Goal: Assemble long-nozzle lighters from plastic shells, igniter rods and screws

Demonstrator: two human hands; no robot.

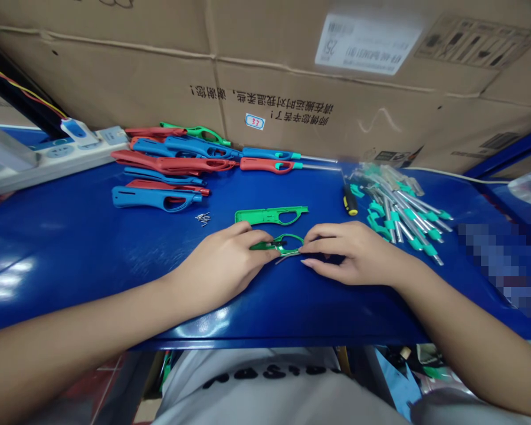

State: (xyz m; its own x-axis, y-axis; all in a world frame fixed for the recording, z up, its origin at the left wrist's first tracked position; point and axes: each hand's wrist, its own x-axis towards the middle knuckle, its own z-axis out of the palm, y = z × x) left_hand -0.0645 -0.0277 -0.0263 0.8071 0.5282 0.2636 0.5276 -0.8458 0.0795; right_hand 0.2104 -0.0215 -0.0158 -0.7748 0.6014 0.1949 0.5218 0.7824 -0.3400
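Note:
My left hand point(230, 265) is closed on the handle end of a green lighter shell half point(292, 239), low over the blue table. Thumb and fingers of my right hand point(347, 251) pinch the other end of the same shell, beside its trigger loop. A small black part sits in the shell near my left fingertips, and a thin wire or tube sticks out below it. Just behind both hands lies a second green shell half point(272, 216), its hollow side up. A little pile of small screws point(202, 219) is to the left of it.
Red, blue and green lighter shells point(159, 198) are stacked at the back left, near a white power strip point(62, 154). Two assembled lighters point(265, 164) lie at the back. A screwdriver point(349, 200) and metal tubes with teal parts point(407, 212) are right. A cardboard box point(159, 77) stands behind.

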